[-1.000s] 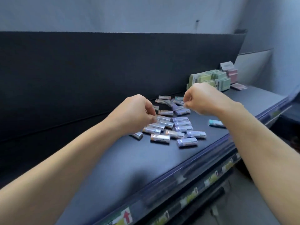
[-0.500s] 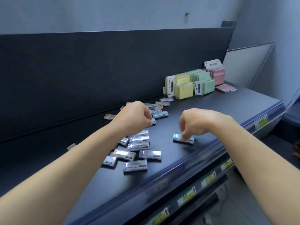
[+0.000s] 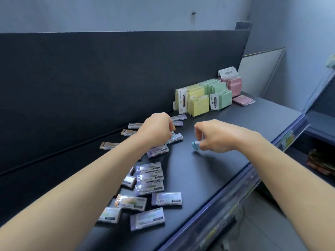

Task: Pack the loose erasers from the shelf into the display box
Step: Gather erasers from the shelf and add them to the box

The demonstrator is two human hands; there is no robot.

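Several loose wrapped erasers [image 3: 166,198] lie scattered on the dark shelf [image 3: 208,171], from the back wall to near its front edge. My right hand [image 3: 215,136] is closed on a teal eraser [image 3: 195,145], which sits lifted at the shelf's middle, apart from the pile. My left hand [image 3: 155,130] hovers curled over the erasers at the back of the pile; its fingers hide what is under them, so a hold cannot be confirmed. No display box is in view.
Packs of yellow, green and pink sticky notes [image 3: 208,96] stand against the dark back panel [image 3: 108,84] at the far right. The shelf's front rail with price labels [image 3: 286,140] runs diagonally at the right; a lower shelf shows beyond it.
The view has shifted, so the pile now sits lower left. My right hand dropped from the pile to the lone teal eraser, pinched it and raised it. My left hand stays curled over the pile.
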